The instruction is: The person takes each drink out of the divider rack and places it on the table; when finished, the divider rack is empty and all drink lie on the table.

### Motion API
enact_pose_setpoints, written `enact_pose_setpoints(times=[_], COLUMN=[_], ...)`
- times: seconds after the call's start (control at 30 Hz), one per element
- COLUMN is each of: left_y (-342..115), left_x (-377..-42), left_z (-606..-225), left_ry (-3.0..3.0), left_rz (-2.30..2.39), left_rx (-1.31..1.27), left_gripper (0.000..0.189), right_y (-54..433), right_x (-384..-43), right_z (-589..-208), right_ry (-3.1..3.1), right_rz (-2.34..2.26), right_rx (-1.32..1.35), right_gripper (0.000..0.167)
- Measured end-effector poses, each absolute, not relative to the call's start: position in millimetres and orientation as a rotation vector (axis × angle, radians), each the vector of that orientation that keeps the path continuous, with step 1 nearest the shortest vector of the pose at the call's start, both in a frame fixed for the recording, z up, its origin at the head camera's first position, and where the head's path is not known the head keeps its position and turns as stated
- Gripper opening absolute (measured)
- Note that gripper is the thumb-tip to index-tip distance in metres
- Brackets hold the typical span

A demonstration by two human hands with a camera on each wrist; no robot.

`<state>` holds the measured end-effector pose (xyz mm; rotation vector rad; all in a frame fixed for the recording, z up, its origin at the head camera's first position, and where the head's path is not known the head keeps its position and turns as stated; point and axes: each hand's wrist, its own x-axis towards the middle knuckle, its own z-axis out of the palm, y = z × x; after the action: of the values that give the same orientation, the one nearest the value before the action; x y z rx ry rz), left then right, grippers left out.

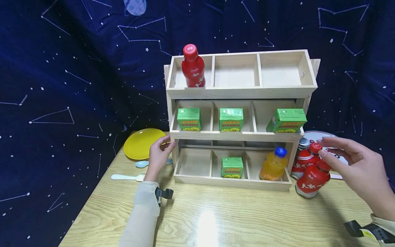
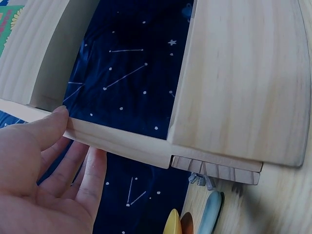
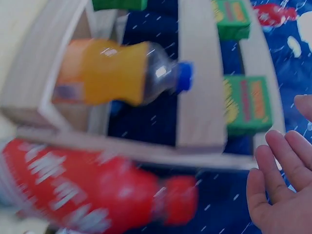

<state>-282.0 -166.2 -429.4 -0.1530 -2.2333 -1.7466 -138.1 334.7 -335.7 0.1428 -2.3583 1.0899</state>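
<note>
A three-tier wooden shelf (image 1: 240, 93) stands on the table. My left hand (image 1: 158, 156) pinches its left upright (image 2: 117, 145), thumb on one side and fingers on the other. My right hand (image 1: 359, 166) is beside the cap of a red plastic bottle (image 1: 312, 181) standing at the shelf's right end. In the right wrist view, that hand (image 3: 287, 185) has its fingers spread, with a gap between them and the cap. Another red bottle (image 1: 303, 161) stands just behind. A bottle of orange drink (image 1: 273, 166) with a blue cap sits in the bottom right compartment.
A red bottle (image 1: 193, 70) occupies the top left compartment. Green drink cartons (image 1: 231, 120) sit in all three middle compartments; another carton (image 1: 232, 167) is at bottom centre. Left of the shelf lie a yellow plate (image 1: 140, 144), a spoon (image 1: 142, 164) and a fork (image 1: 128, 177).
</note>
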Motion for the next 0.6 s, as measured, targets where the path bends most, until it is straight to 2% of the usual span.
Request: enact_pose_setpoints(times=[0.27, 0.6], left_y=[-166.2, -167.4], left_x=[-287.3, -285.3], left_z=[-434.8, -435.8], left_ry=[-2.231, -2.251], left_rz=[-1.735, -1.728], left_rx=[-0.162, -0.129], left_gripper=[0.039, 0.04], right_y=[291.1, 223.7], right_x=[-146.9, -178.4], right_z=[-290.8, -252.4], right_ry=[-2.271, -2.121], right_rz=[1.159, 1.334], right_rx=[0.362, 0.634], right_gripper=[0.043, 0.041])
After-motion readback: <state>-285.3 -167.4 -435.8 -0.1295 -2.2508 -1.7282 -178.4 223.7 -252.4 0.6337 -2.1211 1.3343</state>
